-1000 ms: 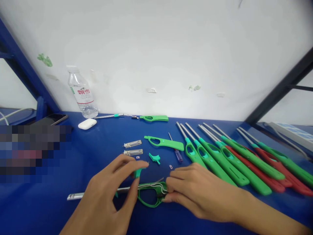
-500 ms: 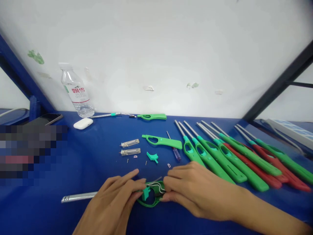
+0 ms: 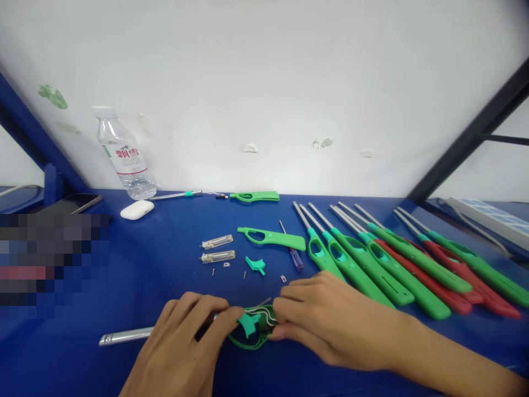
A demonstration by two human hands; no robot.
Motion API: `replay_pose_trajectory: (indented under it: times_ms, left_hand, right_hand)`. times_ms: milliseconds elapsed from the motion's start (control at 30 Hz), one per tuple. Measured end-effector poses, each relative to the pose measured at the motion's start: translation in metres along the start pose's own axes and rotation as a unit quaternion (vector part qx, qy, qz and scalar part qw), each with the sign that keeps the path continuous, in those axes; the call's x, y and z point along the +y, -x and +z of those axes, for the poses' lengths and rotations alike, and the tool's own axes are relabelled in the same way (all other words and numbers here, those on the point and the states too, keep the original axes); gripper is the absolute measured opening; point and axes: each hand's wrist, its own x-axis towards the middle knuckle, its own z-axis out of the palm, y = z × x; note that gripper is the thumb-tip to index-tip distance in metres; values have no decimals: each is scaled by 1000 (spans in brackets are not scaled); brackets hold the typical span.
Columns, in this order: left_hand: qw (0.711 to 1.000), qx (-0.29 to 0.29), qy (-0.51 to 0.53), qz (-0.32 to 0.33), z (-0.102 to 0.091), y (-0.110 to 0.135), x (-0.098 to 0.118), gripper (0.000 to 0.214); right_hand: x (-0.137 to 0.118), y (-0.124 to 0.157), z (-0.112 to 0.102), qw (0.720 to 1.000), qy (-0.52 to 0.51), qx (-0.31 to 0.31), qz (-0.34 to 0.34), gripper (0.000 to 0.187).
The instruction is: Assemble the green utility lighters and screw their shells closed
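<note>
Your R hand (image 3: 326, 320) pinches the opened green shell (image 3: 248, 347), well out from the tabletop's (image 3: 165, 270) back edge, L thumb's at the teal trigger (image 3: 249, 326), can't tell L hand's (image 3: 182, 336) grip; plastic's prob light & stiff, wires (image 3: 266, 313) likely fragile, so hold shell rim

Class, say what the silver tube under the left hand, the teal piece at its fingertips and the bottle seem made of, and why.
Silver tube: probably polished metal, from its bright sheen; coated plastic isn't ruled out.
Teal piece: likely moulded plastic, fairly matte, from its even colour.
Bottle: probably thin plastic, clear and glossy; the wall shows through it.
</note>
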Motion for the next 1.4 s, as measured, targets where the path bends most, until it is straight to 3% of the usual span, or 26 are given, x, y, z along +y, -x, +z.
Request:
replay_pose_trajectory:
  times_ms: [233,533,1033,1400]
  left_hand:
    - [996,-9,38,80,3,-6,-11,45]
    - [996,13,52,76,12,-6,-10,50]
    - [994,43,81,57,7,-12,-7,47]
    - [995,-3,85,46,7,-9,-7,46]
  right_hand:
    - [0,-1,0,1000,3,-7,0,29]
    - [0,-1,1,1000,12,2,-6,30]
    - [0,-1,1,1000,18,-7,-5,31]
    - [1,0,2,999,30,-15,-5,30]
